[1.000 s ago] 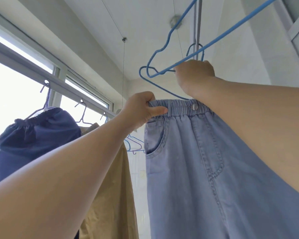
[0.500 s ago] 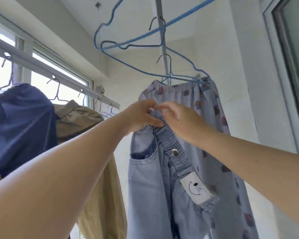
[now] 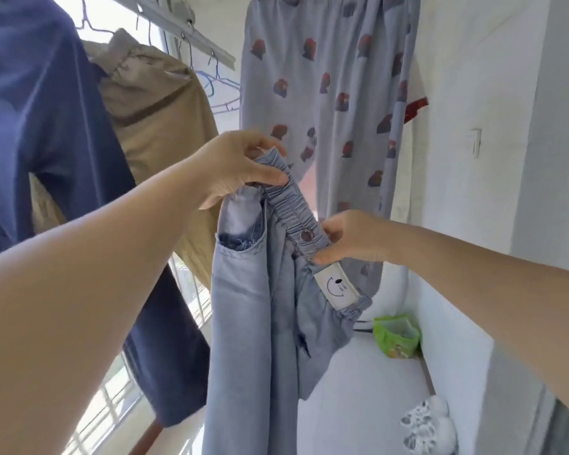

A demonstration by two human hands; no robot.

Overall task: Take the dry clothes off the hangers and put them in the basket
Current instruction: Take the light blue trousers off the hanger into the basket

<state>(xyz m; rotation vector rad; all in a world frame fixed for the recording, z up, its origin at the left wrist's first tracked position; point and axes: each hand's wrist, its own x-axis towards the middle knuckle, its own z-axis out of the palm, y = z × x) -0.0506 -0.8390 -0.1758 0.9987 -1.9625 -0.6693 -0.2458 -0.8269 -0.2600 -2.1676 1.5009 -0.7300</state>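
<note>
Jeans (image 3: 243,323): pale blue denim, at centre of view, off any hanger, hanging down from both hands to the bottom edge at 6 o'clock.
Waistband (image 3: 291,205): elastic, gathered, running on a slant from upper left to lower right between the two hands; metal snap (image 3: 306,235) near its lower end.
Label (image 3: 336,288): white patch with a smile mark, on the band just below the right hand, toward 4 o'clock of the snap.
Pocket (image 3: 240,231): frayed opening, below the left hand.
Left hand (image 3: 240,169): comes in from 8 o'clock; thumb and fingers pinched tight on the upper end of the waistband, carrying the jeans.
Right hand (image 3: 352,238): comes in from 3 o'clock; fingertips pinched on the band beside the snap, grip narrow, cloth between thumb and fingers.
Printed trousers (image 3: 326,77): pale blue with dark red spots, hanging at 12 o'clock behind the jeans; top cut off by the frame.
Tan garment (image 3: 155,110): hanging at 10 o'clock, behind the left forearm.
Navy garment (image 3: 40,119): hanging at 9 o'clock, nearest the window (image 3: 112,389).
Hangers (image 3: 217,83): empty blue wire ones, between the tan garment and the printed trousers.
Green bag (image 3: 396,336): on the floor by the wall, at 4 o'clock.
Slippers (image 3: 427,425): patterned, on the floor at 5 o'clock.
Basket: not in view.
</note>
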